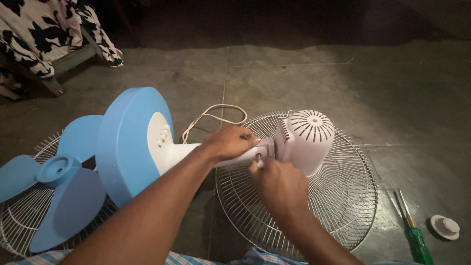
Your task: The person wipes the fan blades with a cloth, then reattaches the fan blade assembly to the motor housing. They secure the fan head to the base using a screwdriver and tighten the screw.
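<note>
A white wire fan guard [338,206] is lying flat on the grey tiled floor [294,73], carrying the white vented plastic motor housing [306,140]. The round blue fan base [125,147] is tipping on edge, partly hiding a second wire guard [19,230] under the blue three-bladed propeller [54,196]. The left hand [228,142] is gripping the white fan neck [181,152]. The right hand [279,184] is closing around something small at the joint, hidden. A green-handled screwdriver [417,240] is lying cut off at the frame edge beside a white round cap [445,226].
</note>
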